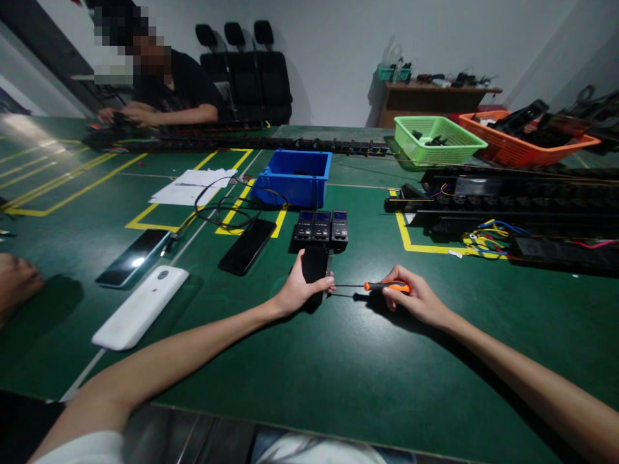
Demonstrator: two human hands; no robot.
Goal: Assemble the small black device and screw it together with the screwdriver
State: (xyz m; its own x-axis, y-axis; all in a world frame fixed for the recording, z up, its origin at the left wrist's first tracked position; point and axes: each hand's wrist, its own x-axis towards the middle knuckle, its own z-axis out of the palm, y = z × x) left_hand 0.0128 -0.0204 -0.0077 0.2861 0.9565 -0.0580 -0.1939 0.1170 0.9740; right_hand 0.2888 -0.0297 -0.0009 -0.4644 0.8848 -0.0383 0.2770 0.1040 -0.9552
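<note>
The left grip is closing around a black box, the thumb lying across its near part and the fingertips showing at its right edge. The box is sitting inside that grip, between thumb and fingers, just in front of three small black modules that are standing side by side on the green worktop.

The right grip is pinching the orange-and-black handle of a screwdriver, thumb and fingers curling around it from the right. The handle is lying within the grip, while the thin shaft is pointing left, roughly level, towards the right side of the box. Its tip is ending right by the left fingertips; whether it is touching the box, I cannot tell.

Behind the modules, a blue bin is standing near them. To the left of the left grip, a black phone is lying near the modules, and farther left a phone with a pale edge and a white rounded device are resting close together. A black cable is looping partly over some white papers. Across the worktop, another person is handling dark parts.
</note>
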